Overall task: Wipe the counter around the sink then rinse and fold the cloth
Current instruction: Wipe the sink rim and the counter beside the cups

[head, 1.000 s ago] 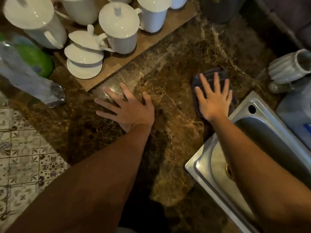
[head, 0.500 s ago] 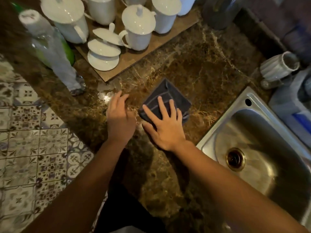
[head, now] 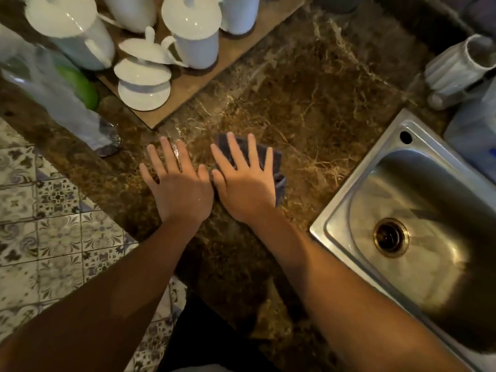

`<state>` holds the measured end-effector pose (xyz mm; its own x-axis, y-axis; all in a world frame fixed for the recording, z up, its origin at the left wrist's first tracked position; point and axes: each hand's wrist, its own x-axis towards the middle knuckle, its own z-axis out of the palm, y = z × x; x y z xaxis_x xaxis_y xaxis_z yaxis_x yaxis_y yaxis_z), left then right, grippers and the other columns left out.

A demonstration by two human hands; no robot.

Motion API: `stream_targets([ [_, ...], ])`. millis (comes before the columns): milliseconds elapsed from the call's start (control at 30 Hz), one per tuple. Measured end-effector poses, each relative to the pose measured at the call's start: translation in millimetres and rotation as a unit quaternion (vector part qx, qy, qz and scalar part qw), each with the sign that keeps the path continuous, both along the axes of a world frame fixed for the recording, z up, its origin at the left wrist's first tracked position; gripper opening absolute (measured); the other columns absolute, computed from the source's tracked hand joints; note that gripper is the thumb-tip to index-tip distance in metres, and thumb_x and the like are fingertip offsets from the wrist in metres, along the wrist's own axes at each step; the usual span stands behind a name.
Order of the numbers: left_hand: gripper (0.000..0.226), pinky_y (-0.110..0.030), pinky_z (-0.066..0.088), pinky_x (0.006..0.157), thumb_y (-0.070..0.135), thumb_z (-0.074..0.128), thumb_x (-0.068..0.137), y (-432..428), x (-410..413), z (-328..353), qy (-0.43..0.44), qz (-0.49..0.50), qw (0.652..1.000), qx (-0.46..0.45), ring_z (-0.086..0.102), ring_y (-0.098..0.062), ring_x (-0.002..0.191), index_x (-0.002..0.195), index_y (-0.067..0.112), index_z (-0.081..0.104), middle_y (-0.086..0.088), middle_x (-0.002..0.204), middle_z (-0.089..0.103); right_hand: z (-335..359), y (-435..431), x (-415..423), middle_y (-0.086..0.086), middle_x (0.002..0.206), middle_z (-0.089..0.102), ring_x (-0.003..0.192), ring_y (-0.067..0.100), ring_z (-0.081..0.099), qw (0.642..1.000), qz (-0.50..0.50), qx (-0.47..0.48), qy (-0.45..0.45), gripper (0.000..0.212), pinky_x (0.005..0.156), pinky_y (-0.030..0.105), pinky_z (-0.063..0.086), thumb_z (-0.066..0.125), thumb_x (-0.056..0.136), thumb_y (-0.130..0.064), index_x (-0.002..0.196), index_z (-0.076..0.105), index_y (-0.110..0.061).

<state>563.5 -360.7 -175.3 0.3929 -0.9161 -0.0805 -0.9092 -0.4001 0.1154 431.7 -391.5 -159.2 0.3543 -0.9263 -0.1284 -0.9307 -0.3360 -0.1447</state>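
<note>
Sink (head: 357, 210): steel basin is sitting empty at right, with only the drain (head: 391, 236) showing in its floor. Wooden board (head: 236, 53) at the top is carrying white lidded cups; the nearest lidded cup (head: 194, 36) is standing beside two loose lids (head: 143, 83), stacked near the board's front corner. What the cups hold cannot be told.

Cloth (head: 271, 157): dark, lying flat on the brown marble table (head: 308, 103), left of the sink and apart from its rim. Right hand (head: 245, 181) is pressing down on it, palm flat, fingers spread. Left hand (head: 177, 183) is lying flat on the bare table just beside it, fingers spread, thumbs nearly touching.

A clear plastic bottle (head: 61, 98) is leaning at left, with something green behind it. A ribbed white cup (head: 456, 65) is lying tilted behind the sink.
</note>
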Motion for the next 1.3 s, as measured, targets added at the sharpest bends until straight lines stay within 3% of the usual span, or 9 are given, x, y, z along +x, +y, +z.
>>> stream_targets([
  [100, 0.067, -0.062, 0.007, 0.122, 0.041, 0.028, 0.103, 1, 0, 3, 0.01, -0.005, 1.0, 0.006, 0.004, -0.039, 0.155, 0.16, 0.009, 0.015, -0.017, 0.168, 0.009, 6, 5, -41, -0.005, 0.168, 0.016, 0.155, 0.031, 0.008, 0.969, 0.245, 0.018, 0.025, 0.054, 0.121, 0.06, 0.012, 0.025, 0.103, -0.055, 0.156, 0.026, -0.043],
  [167, 0.067, -0.062, 0.008, 0.122, 0.04, 0.03, 0.103, 0, -1, 4, 0.014, -0.005, 1.0, 0.005, 0.004, -0.039, 0.155, 0.16, 0.008, 0.015, -0.017, 0.168, 0.009, 2, -27, -79, -0.005, 0.168, 0.016, 0.155, 0.033, 0.009, 0.965, 0.262, 0.014, 0.029, 0.056, 0.122, 0.058, 0.011, 0.03, 0.099, -0.06, 0.154, 0.028, -0.047],
  [267, 0.067, -0.063, 0.008, 0.122, 0.041, 0.027, 0.102, -2, -1, 6, 0.01, -0.001, 1.0, 0.004, 0.005, -0.04, 0.154, 0.159, 0.008, 0.016, -0.017, 0.168, 0.009, -4, -88, -117, -0.004, 0.168, 0.016, 0.154, 0.033, 0.012, 0.999, -0.032, -0.006, 0.018, 0.058, 0.12, 0.061, 0.014, 0.027, 0.098, -0.064, 0.154, 0.026, -0.048],
  [333, 0.067, -0.063, 0.009, 0.122, 0.042, 0.026, 0.102, -2, -2, 5, 0.012, 0.0, 1.0, 0.007, 0.006, -0.04, 0.154, 0.159, 0.008, 0.017, -0.017, 0.168, 0.01, -3, -111, -121, -0.005, 0.17, 0.007, 0.155, 0.031, 0.004, 0.972, -0.233, 0.028, 0.013, 0.062, 0.122, 0.058, 0.006, 0.019, 0.097, -0.066, 0.156, 0.018, -0.047],
  [433, 0.067, -0.063, 0.009, 0.122, 0.042, 0.027, 0.102, -4, -2, 7, 0.008, 0.0, 1.0, 0.005, 0.007, -0.04, 0.154, 0.159, 0.008, 0.018, -0.017, 0.168, 0.011, 0, -103, -88, 0.003, 0.17, 0.004, 0.155, 0.036, 0.002, 0.946, -0.322, 0.037, 0.026, 0.064, 0.121, 0.062, 0.005, 0.015, 0.099, -0.06, 0.159, 0.013, -0.038],
  [600, 0.069, -0.062, 0.008, 0.122, 0.042, 0.027, 0.1, -4, -2, 9, 0.027, 0.001, 1.0, 0.016, 0.006, -0.04, 0.154, 0.159, 0.008, 0.018, -0.017, 0.168, 0.011, 10, 11, -44, 0.004, 0.169, 0.01, 0.154, 0.038, 0.004, 0.999, -0.012, 0.044, 0.01, 0.062, 0.12, 0.063, 0.008, 0.027, 0.1, -0.057, 0.158, 0.024, -0.035],
  [700, 0.066, -0.065, 0.011, 0.12, 0.037, 0.037, 0.1, -3, -1, 9, 0.036, 0.004, 0.999, 0.0, 0.014, -0.044, 0.152, 0.156, 0.004, 0.027, -0.021, 0.165, 0.021, 17, 43, -94, -0.001, 0.17, 0.009, 0.156, 0.033, 0.002, 0.983, 0.165, 0.077, 0.013, 0.055, 0.124, 0.055, 0.005, 0.03, 0.104, -0.054, 0.156, 0.026, -0.041],
  [1000, 0.069, -0.071, 0.011, 0.117, 0.041, 0.04, 0.101, -16, -88, 41, 0.038, -0.151, 0.983, 0.102, 0.003, -0.05, 0.151, 0.16, 0.016, 0.015, -0.017, 0.168, 0.005, 15, -25, -142, 0.005, 0.169, 0.009, 0.155, 0.031, 0.006, 0.975, -0.209, 0.069, 0.035, 0.056, 0.125, 0.046, 0.011, 0.018, 0.107, -0.041, 0.16, 0.015, -0.028],
  [1300, 0.074, -0.074, 0.0, 0.115, 0.055, 0.021, 0.098, -51, -130, 16, 0.024, -0.233, 0.969, 0.082, -0.008, -0.051, 0.151, 0.162, 0.02, 0.005, -0.017, 0.169, -0.004, 17, -15, -151, 0.017, 0.168, -0.007, 0.152, 0.043, -0.013, 0.953, -0.279, 0.103, 0.054, 0.083, 0.121, 0.053, -0.008, 0.023, 0.097, -0.066, 0.161, 0.002, -0.018],
])
